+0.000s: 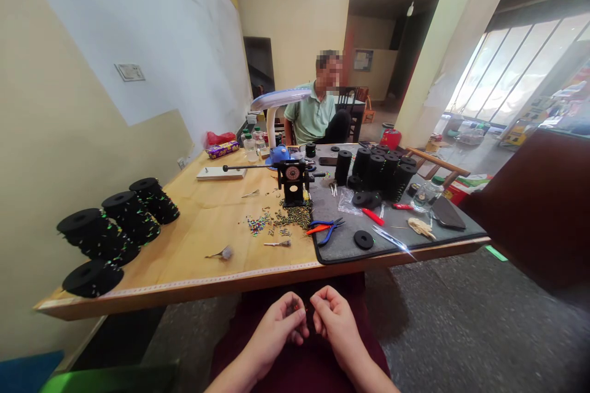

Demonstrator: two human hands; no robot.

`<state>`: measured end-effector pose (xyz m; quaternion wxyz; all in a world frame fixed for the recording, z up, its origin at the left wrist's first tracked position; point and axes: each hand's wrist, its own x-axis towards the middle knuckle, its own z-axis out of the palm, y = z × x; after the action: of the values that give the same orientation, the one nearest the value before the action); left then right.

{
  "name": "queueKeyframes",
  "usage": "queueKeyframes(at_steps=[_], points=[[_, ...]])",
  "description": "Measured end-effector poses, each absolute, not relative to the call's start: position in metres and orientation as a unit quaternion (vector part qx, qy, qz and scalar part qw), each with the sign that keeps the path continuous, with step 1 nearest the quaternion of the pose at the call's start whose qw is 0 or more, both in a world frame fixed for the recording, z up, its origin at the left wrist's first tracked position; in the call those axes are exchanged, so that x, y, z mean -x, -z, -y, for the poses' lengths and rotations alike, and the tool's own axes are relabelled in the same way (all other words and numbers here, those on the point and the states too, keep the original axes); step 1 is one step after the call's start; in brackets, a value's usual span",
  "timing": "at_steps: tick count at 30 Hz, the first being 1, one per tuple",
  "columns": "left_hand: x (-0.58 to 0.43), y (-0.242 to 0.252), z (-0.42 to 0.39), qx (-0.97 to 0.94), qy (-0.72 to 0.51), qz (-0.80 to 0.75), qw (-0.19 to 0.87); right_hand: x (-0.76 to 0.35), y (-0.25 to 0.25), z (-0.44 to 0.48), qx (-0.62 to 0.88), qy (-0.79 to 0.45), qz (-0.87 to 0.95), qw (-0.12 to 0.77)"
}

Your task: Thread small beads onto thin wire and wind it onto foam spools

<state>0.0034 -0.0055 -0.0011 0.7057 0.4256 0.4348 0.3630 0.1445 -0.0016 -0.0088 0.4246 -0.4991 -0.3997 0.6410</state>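
Over my lap, in front of the table edge, my left hand point(282, 323) and my right hand point(335, 320) face each other a small gap apart. The fingertips of both are pinched. A tiny dark and orange speck shows by the left fingers, too small to name; what the right fingers pinch is hidden. Nearest on the table lie brush-like tufts point(225, 252), a pile of small colourful pieces point(258, 225) and blue-and-orange pliers point(328, 230). Behind them stands a black hand-crank winder point(294, 184).
Black foam spools point(90, 277) stand at the table's left; several more point(375, 169) crowd the grey mat point(341, 253). Tweezers point(391, 238), a black disc point(364, 239), a bottle point(426, 196) and a phone point(448, 214) lie there too. A lamp point(279, 98) and a seated person point(310, 115) are behind.
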Motion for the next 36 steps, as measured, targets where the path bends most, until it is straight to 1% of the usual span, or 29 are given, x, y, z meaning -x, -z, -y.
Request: queueKeyframes(at_steps=[5,13,17,22,24,29,32,34,36], points=[[-0.003,-0.001,0.007,-0.382,-0.385,-0.422,0.726,-0.146,0.009,0.002,0.493,-0.636,0.397,0.443],[-0.006,0.000,0.005,-0.465,-0.366,-0.462,0.660,-0.146,0.014,0.002,0.486,-0.628,0.411,0.447],[-0.005,0.005,0.002,-0.509,-0.352,-0.493,0.612,-0.145,0.012,0.002,0.490,-0.627,0.415,0.441],[-0.004,0.002,0.001,-0.589,-0.363,-0.527,0.494,-0.143,0.013,0.003,0.478,-0.639,0.431,0.422],[-0.004,-0.002,0.002,-0.593,-0.358,-0.538,0.480,-0.143,0.014,0.002,0.472,-0.645,0.438,0.412],[0.000,-0.007,0.002,-0.572,-0.373,-0.539,0.493,-0.146,0.010,0.003,0.466,-0.666,0.444,0.376],[0.003,-0.007,0.000,-0.541,-0.395,-0.515,0.535,-0.147,0.008,0.004,0.467,-0.667,0.462,0.350],[0.004,-0.007,-0.001,-0.515,-0.405,-0.504,0.563,-0.146,0.008,0.005,0.475,-0.647,0.482,0.351],[0.004,-0.005,-0.002,-0.500,-0.414,-0.506,0.567,-0.145,0.011,0.005,0.482,-0.631,0.491,0.359]])
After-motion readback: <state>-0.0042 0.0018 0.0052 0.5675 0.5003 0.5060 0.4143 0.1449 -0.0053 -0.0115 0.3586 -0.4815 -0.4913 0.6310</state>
